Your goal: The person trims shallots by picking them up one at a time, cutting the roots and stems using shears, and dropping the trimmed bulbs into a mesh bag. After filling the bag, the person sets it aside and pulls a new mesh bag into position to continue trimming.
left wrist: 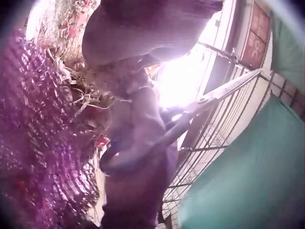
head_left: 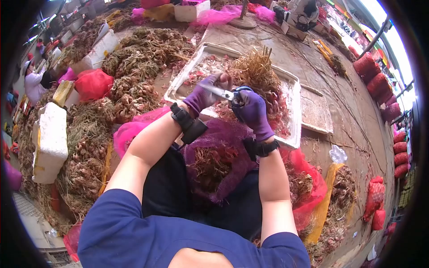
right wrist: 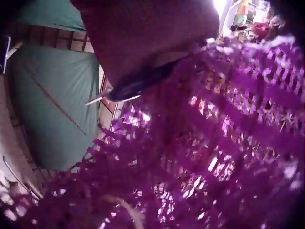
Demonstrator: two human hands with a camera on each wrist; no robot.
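On my left, a long heap of reddish bulbs with dry tan stalks (head_left: 147, 49) spreads away to the far side, with a loose bright pink mesh (head_left: 127, 136) nearer my arm. My left hand (head_left: 208, 91), in a purple glove, is over the left part of a shallow white foam tray (head_left: 296, 102); its fingers are bent, but I cannot tell whether they pinch a bulb. In my lap, just this side of the tray, sits an open purple mesh bag (head_left: 228, 129) with dry stalks inside. My right hand (head_left: 254, 109), also purple-gloved, grips metal scissors with dark blue handles (head_left: 227, 94), the blades pointing left, close by my left hand. Beyond it, a straw-coloured bundle of dry stalks (head_left: 254, 67) stands up from the tray.

I judge I am at the trimming step, snipping stalks off bulbs; the next cut calls for a bulb held steady and my left fingertips kept clear of the blades.

My left fingertips are washed out by glare, and both wrist views are partly filled by blurred purple mesh. My right fingers are mostly hidden from the right wrist view.
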